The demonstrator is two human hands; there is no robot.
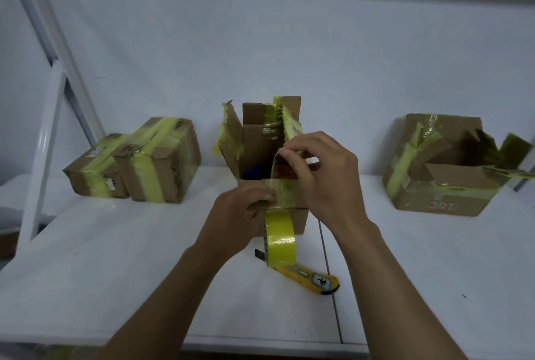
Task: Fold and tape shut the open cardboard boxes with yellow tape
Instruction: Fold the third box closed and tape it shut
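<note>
**Light, floppy flaps**

Past the knife (311, 277), a tape roll (280, 236) dangles from the open box (254, 142) on the worktop (115, 258). The left hand (243, 215) pinches its taped near flap (285, 194), the right hand (327, 180) the right flap (282, 164) (likely thin, bendy card: grip edges).

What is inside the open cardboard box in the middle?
A dark blue object and something orange show inside the open brown cardboard box; the flaps and the right hand cover the rest.

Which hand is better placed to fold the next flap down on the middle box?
Right. The right hand already pinches a raised flap over the middle box opening; the left hand holds the front flap lower down, above the tape roll.
</note>
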